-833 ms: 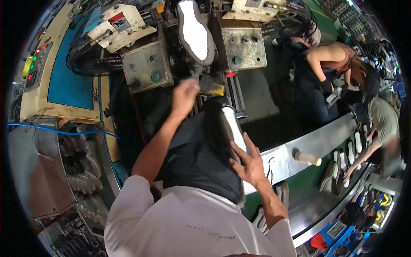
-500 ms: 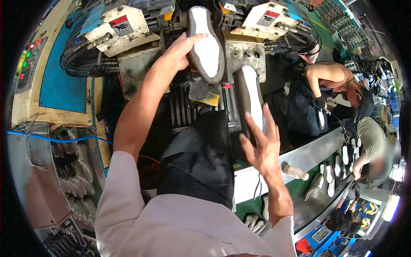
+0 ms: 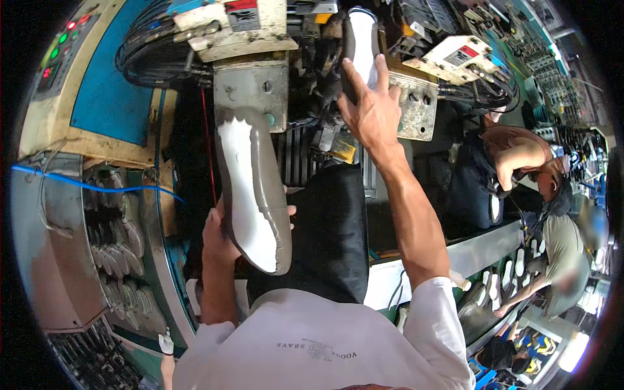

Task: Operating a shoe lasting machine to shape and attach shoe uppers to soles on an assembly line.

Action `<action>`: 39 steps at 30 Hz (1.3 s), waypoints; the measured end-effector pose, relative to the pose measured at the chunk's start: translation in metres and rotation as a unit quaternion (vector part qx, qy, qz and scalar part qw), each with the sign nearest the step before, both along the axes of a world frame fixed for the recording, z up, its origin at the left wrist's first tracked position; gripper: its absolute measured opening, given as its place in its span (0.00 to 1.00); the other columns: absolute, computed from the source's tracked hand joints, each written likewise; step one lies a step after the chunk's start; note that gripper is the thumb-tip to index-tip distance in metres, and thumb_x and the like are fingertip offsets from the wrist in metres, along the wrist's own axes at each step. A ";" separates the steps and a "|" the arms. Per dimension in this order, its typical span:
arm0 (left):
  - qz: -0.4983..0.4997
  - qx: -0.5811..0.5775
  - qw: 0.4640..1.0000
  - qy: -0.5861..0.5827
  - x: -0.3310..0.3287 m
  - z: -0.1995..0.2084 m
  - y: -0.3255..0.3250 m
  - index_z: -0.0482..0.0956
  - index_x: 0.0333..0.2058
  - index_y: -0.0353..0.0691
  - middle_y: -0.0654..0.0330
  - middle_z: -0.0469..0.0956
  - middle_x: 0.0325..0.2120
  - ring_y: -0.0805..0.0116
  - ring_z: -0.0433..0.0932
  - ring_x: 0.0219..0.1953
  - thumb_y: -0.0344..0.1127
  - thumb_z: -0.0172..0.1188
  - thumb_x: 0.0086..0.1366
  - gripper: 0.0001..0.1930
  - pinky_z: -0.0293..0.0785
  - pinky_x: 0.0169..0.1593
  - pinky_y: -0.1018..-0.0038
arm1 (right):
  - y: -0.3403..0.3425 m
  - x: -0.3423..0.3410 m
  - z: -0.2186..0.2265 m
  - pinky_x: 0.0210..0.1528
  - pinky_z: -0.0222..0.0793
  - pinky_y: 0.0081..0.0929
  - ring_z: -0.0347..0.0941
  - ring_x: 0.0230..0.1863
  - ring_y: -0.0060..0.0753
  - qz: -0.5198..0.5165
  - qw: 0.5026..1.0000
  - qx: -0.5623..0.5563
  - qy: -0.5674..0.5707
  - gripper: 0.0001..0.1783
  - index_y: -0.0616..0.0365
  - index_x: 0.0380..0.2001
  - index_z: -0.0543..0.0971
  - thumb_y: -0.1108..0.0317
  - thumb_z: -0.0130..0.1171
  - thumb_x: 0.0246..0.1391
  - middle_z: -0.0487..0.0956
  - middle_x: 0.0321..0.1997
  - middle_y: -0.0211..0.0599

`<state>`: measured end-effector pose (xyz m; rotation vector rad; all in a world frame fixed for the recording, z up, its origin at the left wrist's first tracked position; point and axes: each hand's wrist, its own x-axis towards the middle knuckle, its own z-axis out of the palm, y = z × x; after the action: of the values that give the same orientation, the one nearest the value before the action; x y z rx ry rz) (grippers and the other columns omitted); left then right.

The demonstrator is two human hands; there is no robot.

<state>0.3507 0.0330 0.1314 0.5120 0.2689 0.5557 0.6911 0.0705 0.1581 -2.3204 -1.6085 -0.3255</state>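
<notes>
A grey shoe upper point(image 3: 273, 185) with a white insole, sole side up, lies upright in front of my left hand point(image 3: 220, 231). That hand grips it from below; fingertips show past its right edge. A second grey shoe upper point(image 3: 362, 45), also with its white sole side up, sits in the machine point(image 3: 331, 123) at the top. My right hand point(image 3: 372, 107) reaches over its near end, with fingers down along both sides and on the white sole. Its near end is hidden under that hand.
Metal machine blocks point(image 3: 250, 91) with black hoses flank the middle. A control panel point(image 3: 62, 49) stands far left, above racked shoe uppers point(image 3: 120, 250). On the right, a conveyor point(image 3: 484, 305) carries more uppers; a seated person point(image 3: 513, 156) and a standing person point(image 3: 562, 247) work beside it.
My left hand has left the upper in the machine and now holds an upper lower on the left. My right hand has moved up onto the machine's upper. The view has shifted.
</notes>
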 end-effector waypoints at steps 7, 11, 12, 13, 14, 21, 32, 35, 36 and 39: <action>0.079 -0.106 0.987 0.092 -0.053 -0.061 -0.057 0.56 0.78 0.37 0.37 0.73 0.66 0.31 0.79 0.62 0.68 0.54 0.76 0.47 0.81 0.61 0.39 | -0.004 0.007 -0.026 0.75 0.65 0.58 0.65 0.74 0.71 0.127 0.978 0.133 -0.094 0.41 0.46 0.77 0.70 0.59 0.69 0.61 0.64 0.80 0.62; 0.064 -0.149 0.981 0.108 -0.048 -0.072 -0.067 0.61 0.75 0.34 0.39 0.78 0.60 0.36 0.83 0.57 0.64 0.51 0.79 0.42 0.84 0.57 0.45 | -0.005 0.006 -0.029 0.78 0.59 0.59 0.62 0.77 0.69 0.129 0.979 0.127 -0.095 0.41 0.57 0.75 0.70 0.65 0.69 0.59 0.68 0.76 0.63; 0.054 -0.155 0.978 0.127 -0.043 -0.074 -0.066 0.61 0.75 0.34 0.39 0.78 0.60 0.37 0.83 0.57 0.64 0.49 0.80 0.42 0.84 0.57 0.46 | -0.001 0.009 -0.030 0.78 0.59 0.59 0.62 0.77 0.69 0.126 0.980 0.126 -0.093 0.41 0.57 0.75 0.70 0.65 0.69 0.59 0.68 0.76 0.63; 0.068 -0.130 0.973 0.177 -0.036 -0.073 -0.066 0.62 0.74 0.33 0.39 0.79 0.59 0.39 0.85 0.55 0.65 0.46 0.81 0.41 0.85 0.57 0.48 | 0.004 0.010 -0.030 0.78 0.59 0.59 0.63 0.77 0.69 0.132 0.976 0.134 -0.109 0.41 0.56 0.75 0.70 0.65 0.68 0.59 0.68 0.76 0.63; 0.067 -0.133 0.972 0.181 -0.032 -0.074 -0.065 0.62 0.74 0.33 0.39 0.79 0.59 0.39 0.85 0.55 0.65 0.46 0.81 0.41 0.85 0.57 0.48 | 0.010 0.013 -0.029 0.78 0.59 0.59 0.63 0.77 0.69 0.139 0.972 0.141 -0.125 0.40 0.56 0.75 0.70 0.65 0.68 0.60 0.68 0.76 0.63; 0.040 -0.139 0.945 0.294 0.015 -0.076 -0.042 0.64 0.73 0.34 0.40 0.83 0.54 0.46 0.87 0.51 0.63 0.46 0.80 0.40 0.85 0.56 0.53 | 0.099 0.061 -0.019 0.81 0.57 0.51 0.65 0.77 0.63 0.115 0.971 0.139 -0.158 0.29 0.54 0.72 0.74 0.62 0.50 0.70 0.72 0.75 0.62; -0.044 -0.094 0.938 0.332 0.059 -0.122 0.019 0.67 0.73 0.43 0.50 0.83 0.54 0.56 0.85 0.52 0.55 0.50 0.81 0.30 0.82 0.57 0.59 | 0.152 0.081 0.029 0.74 0.65 0.50 0.72 0.67 0.63 0.137 0.960 0.186 -0.156 0.25 0.68 0.63 0.79 0.68 0.51 0.67 0.79 0.61 0.64; -0.049 -0.108 0.947 0.300 0.069 -0.137 0.027 0.67 0.73 0.43 0.55 0.80 0.59 0.63 0.82 0.56 0.51 0.49 0.83 0.27 0.79 0.60 0.62 | 0.150 0.078 0.040 0.74 0.64 0.49 0.72 0.67 0.62 0.130 0.961 0.172 -0.171 0.24 0.66 0.62 0.80 0.67 0.50 0.67 0.80 0.60 0.63; -0.046 -0.102 0.947 0.300 0.068 -0.141 0.027 0.67 0.73 0.43 0.55 0.80 0.59 0.63 0.82 0.56 0.51 0.49 0.83 0.27 0.79 0.60 0.62 | 0.151 0.075 0.041 0.74 0.64 0.49 0.72 0.67 0.62 0.130 0.960 0.178 -0.172 0.24 0.66 0.62 0.80 0.67 0.50 0.67 0.80 0.60 0.63; -0.024 -0.058 0.951 0.303 0.072 -0.127 0.021 0.64 0.76 0.44 0.58 0.79 0.61 0.66 0.79 0.60 0.48 0.52 0.83 0.29 0.77 0.63 0.66 | 0.153 0.065 0.048 0.74 0.64 0.48 0.72 0.68 0.61 0.108 0.974 0.125 -0.156 0.23 0.64 0.60 0.81 0.67 0.51 0.67 0.81 0.60 0.61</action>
<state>0.4231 0.0544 0.0047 0.5647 0.8686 0.3199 0.7558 0.2234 0.2060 -1.9574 -1.8223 -0.8241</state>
